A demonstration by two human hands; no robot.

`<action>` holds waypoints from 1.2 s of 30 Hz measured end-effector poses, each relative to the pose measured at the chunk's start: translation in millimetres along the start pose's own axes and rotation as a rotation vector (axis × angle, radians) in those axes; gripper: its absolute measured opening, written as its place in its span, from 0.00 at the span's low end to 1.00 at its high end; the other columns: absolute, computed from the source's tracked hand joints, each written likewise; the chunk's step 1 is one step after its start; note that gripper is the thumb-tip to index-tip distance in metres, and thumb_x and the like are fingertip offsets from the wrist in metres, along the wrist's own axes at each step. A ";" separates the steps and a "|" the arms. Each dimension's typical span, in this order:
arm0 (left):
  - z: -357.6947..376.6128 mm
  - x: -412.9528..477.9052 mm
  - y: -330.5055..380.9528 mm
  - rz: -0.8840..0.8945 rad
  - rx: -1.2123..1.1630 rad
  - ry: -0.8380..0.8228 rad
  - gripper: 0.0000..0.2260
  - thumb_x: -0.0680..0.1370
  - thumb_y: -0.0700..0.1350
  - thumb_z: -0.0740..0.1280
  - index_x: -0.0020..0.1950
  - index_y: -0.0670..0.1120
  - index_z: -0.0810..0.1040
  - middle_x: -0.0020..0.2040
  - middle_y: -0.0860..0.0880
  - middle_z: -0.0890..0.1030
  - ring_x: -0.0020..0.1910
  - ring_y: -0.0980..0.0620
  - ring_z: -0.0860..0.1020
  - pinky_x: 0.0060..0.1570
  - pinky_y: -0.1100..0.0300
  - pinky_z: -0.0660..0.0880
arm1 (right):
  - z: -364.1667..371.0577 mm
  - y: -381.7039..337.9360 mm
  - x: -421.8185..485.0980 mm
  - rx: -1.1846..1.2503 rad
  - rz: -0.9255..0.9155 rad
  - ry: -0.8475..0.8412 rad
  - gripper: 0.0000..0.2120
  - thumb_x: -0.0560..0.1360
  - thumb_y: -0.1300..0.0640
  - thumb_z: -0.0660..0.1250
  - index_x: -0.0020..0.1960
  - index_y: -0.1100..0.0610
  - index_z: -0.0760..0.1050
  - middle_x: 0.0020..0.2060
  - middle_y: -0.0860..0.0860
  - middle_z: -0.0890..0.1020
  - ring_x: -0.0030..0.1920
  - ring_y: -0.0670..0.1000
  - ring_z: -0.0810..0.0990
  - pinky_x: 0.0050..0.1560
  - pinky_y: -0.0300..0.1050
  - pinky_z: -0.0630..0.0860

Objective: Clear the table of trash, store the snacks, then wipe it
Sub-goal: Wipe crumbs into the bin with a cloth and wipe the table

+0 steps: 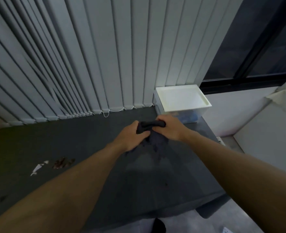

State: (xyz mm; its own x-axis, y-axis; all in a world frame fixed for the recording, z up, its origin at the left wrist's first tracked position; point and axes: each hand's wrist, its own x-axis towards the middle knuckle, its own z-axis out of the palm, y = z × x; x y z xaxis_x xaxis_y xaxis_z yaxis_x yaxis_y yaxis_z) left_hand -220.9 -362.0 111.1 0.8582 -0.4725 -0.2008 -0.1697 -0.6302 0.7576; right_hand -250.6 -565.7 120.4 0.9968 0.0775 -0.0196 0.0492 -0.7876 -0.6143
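Note:
A dark cloth is held above the dark table, bunched at the top and hanging loose below. My left hand grips its left part and my right hand grips its right part; a twisted roll of cloth spans between them. On the table's left lie a white torn scrap and a brownish smear or crumbs. A small dark speck sits near the front left.
A white lidded storage box with blue items seen through its side stands at the table's far right corner. Grey vertical blinds hang along the far edge. A dark window is at right. The table's right edge drops to grey floor.

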 end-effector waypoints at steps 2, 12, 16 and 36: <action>-9.9 -2.8 -11.3 0.041 0.151 0.041 0.05 0.77 0.43 0.65 0.45 0.45 0.69 0.45 0.47 0.76 0.48 0.42 0.77 0.41 0.55 0.66 | 2.5 -5.3 3.2 0.002 -0.044 0.002 0.06 0.74 0.56 0.74 0.45 0.58 0.79 0.39 0.51 0.82 0.42 0.51 0.79 0.41 0.45 0.72; -30.3 -16.3 -42.8 0.010 0.163 -0.027 0.05 0.70 0.42 0.71 0.44 0.49 0.77 0.38 0.52 0.78 0.40 0.50 0.77 0.34 0.65 0.69 | 15.0 -32.3 12.9 0.046 -0.066 0.035 0.05 0.71 0.61 0.76 0.47 0.55 0.85 0.39 0.45 0.84 0.39 0.39 0.80 0.40 0.29 0.72; -23.6 -10.6 -38.1 0.006 0.302 0.057 0.03 0.74 0.44 0.66 0.40 0.49 0.73 0.45 0.47 0.81 0.49 0.41 0.79 0.43 0.54 0.73 | 20.5 -39.9 16.7 0.016 -0.098 -0.009 0.05 0.69 0.57 0.77 0.44 0.50 0.85 0.38 0.42 0.85 0.40 0.42 0.81 0.42 0.36 0.75; -64.1 -3.6 -41.6 0.130 -0.067 0.122 0.12 0.72 0.38 0.67 0.46 0.53 0.84 0.36 0.57 0.81 0.36 0.56 0.78 0.48 0.55 0.80 | 68.4 -30.2 22.9 0.101 0.233 -0.192 0.35 0.69 0.47 0.76 0.73 0.48 0.67 0.62 0.49 0.78 0.62 0.52 0.77 0.62 0.46 0.75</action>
State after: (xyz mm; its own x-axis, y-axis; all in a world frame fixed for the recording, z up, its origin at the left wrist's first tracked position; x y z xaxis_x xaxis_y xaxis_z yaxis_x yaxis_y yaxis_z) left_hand -185.9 -294.5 120.1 0.8843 -0.4662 -0.0251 -0.2536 -0.5248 0.8126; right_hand -233.5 -498.4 84.6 0.9500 0.0238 -0.3114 -0.1948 -0.7340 -0.6506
